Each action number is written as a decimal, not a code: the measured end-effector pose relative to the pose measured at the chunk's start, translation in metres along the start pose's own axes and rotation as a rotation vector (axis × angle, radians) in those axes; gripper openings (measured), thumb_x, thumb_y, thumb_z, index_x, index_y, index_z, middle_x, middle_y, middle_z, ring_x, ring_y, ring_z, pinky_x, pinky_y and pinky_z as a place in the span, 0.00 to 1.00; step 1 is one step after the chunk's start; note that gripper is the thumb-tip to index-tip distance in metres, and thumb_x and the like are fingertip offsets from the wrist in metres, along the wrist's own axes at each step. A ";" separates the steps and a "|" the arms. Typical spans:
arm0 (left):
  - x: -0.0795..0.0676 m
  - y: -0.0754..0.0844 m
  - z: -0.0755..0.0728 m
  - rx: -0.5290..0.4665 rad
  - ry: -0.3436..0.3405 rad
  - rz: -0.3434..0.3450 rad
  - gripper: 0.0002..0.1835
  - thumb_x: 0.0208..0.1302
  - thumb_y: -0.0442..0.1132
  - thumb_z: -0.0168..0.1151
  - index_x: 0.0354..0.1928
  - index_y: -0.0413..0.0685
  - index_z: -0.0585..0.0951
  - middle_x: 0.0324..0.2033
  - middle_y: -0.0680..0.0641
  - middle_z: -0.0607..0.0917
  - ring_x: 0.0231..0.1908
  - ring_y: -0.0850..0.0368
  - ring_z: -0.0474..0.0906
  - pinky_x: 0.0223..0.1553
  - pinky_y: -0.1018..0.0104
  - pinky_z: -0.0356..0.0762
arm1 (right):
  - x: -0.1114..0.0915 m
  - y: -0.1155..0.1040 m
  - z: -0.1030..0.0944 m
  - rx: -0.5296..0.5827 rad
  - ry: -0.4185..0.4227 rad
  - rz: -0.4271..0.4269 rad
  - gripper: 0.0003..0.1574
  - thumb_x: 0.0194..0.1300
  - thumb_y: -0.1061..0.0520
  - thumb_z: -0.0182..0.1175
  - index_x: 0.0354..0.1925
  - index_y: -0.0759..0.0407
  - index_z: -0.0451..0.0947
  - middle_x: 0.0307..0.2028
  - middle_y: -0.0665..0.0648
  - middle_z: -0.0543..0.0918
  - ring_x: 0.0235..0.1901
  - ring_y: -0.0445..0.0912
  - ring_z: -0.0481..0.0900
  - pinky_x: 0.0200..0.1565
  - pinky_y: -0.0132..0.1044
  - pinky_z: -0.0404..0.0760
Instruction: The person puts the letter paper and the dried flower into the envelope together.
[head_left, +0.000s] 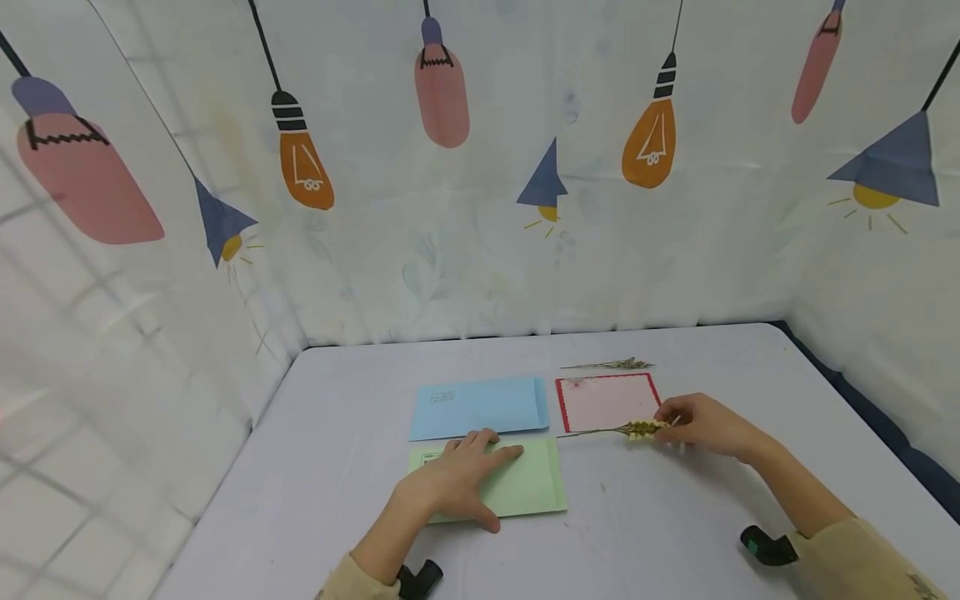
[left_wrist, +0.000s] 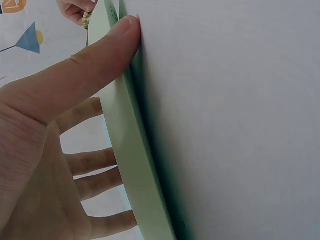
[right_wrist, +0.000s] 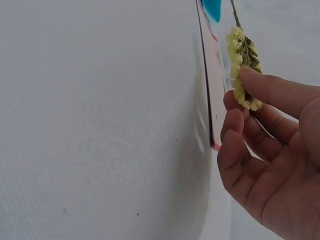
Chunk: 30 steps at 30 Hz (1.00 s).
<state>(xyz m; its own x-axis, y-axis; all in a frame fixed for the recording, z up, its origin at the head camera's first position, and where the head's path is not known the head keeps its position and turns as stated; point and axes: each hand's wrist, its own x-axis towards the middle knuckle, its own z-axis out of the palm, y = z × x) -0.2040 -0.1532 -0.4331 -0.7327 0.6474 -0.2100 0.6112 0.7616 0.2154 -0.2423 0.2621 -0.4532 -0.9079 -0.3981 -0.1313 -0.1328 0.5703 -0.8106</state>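
My left hand point(head_left: 457, 479) spreads its fingers over a light green envelope point(head_left: 528, 487) lying on the table. In the left wrist view the thumb point(left_wrist: 100, 62) lies along the edge of the green envelope point(left_wrist: 127, 135), with the other fingers fairly straight behind it. My right hand point(head_left: 701, 425) pinches the blossom end of a dried yellow flower sprig point(head_left: 643, 428) between thumb and fingertips. The sprig's thin stem points left, along the near edge of a pink card with a red border point(head_left: 603, 402). The right wrist view shows the yellow blossoms point(right_wrist: 244, 65) close up.
Behind the green envelope lies a light blue envelope point(head_left: 476, 408). Another dried sprig point(head_left: 626, 363) lies beyond the pink card. The white table point(head_left: 300, 500) ends at a patterned curtain point(head_left: 480, 283) at the back and left.
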 end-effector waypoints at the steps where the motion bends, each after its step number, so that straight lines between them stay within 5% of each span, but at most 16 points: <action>1: 0.000 0.000 0.000 0.001 0.001 0.001 0.54 0.40 0.63 0.76 0.72 0.71 0.59 0.64 0.50 0.62 0.63 0.53 0.60 0.61 0.48 0.60 | -0.001 0.000 -0.001 0.007 -0.001 0.001 0.17 0.59 0.53 0.68 0.42 0.61 0.78 0.33 0.57 0.79 0.32 0.50 0.76 0.31 0.38 0.78; 30: -0.001 0.000 -0.002 -0.017 -0.003 0.003 0.54 0.41 0.62 0.76 0.72 0.71 0.59 0.65 0.50 0.62 0.63 0.53 0.59 0.60 0.49 0.60 | -0.012 -0.008 0.019 0.060 -0.126 -0.051 0.12 0.60 0.55 0.67 0.40 0.61 0.81 0.30 0.56 0.81 0.28 0.44 0.75 0.29 0.34 0.75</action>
<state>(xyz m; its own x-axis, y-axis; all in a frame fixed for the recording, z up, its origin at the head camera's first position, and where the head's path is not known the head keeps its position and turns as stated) -0.2040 -0.1536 -0.4309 -0.7298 0.6500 -0.2118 0.6085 0.7588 0.2321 -0.2233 0.2486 -0.4554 -0.8432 -0.5144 -0.1563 -0.1501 0.5044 -0.8503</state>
